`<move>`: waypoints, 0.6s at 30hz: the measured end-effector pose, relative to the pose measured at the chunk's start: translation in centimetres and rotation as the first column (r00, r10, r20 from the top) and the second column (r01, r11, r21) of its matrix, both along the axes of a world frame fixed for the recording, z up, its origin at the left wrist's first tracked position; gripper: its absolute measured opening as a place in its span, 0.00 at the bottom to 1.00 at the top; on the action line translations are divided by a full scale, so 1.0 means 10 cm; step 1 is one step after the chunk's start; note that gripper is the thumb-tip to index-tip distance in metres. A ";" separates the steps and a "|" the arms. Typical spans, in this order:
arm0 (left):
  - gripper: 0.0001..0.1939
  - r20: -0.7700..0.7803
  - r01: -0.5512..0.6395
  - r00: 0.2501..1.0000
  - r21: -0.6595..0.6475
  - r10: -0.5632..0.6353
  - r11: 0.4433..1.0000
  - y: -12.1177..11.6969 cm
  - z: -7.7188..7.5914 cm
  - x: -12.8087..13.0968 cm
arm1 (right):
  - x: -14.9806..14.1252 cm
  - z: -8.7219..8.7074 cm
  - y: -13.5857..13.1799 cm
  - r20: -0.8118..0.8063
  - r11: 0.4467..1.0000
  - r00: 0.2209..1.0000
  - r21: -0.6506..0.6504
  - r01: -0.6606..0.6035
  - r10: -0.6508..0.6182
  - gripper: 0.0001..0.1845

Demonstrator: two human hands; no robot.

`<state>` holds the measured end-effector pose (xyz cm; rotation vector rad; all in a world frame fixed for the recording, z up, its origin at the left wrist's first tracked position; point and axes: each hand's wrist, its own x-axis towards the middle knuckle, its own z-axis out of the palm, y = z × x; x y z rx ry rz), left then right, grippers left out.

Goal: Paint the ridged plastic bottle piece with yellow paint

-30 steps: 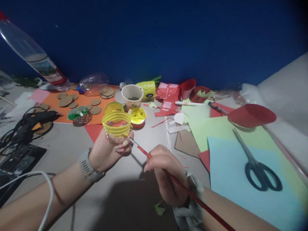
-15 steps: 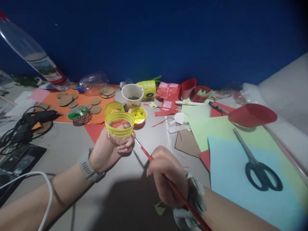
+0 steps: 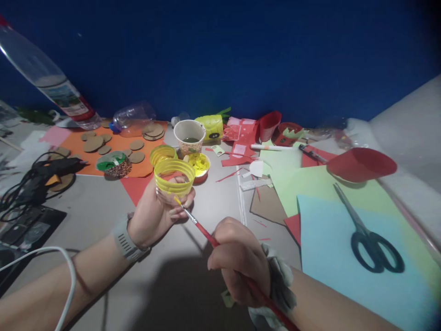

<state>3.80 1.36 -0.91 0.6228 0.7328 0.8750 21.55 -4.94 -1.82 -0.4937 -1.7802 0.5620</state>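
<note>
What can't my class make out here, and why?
Head view:
Handle end of the paintbrush: cut off by the bottom edge.
Palm of the right hand: hidden by the hand itself.
Fine print on the bottle label: too small.
Floor of the paper cup: hidden by liquid.

"How is the cup (image 3: 174,180) looking?"
"It's showing clear plastic below, with yellow bands running around its ribbed upper wall. It's sitting roughly upright in the left hand (image 3: 151,211), its open rim facing up."
"And how is the paintbrush (image 3: 206,234) lying?"
"The right hand (image 3: 244,257) is gripping its red handle, which is slanting toward the lower right. Its silver ferrule is leading to a yellow tip."
"Is it touching the cup?"
"The tip is overlapping the clear lower wall from here, but contact isn't showing plainly."
</note>
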 end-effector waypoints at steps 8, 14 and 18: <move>0.16 0.046 0.028 0.999 -0.015 -0.027 0.999 0.01 -0.04 -0.01 | 0.00 -0.03 0.04 -0.019 0.995 0.999 -0.093 0.031 -0.033 0.09; 0.15 0.081 0.041 0.996 -0.027 -0.038 0.999 0.02 0.00 -0.01 | -0.01 -0.08 0.05 -0.054 0.992 0.998 -0.121 0.026 -0.033 0.08; 0.10 0.091 0.016 0.996 -0.049 -0.012 0.999 0.04 0.02 -0.01 | 0.00 -0.09 0.05 -0.070 0.994 0.997 -0.108 0.024 -0.032 0.07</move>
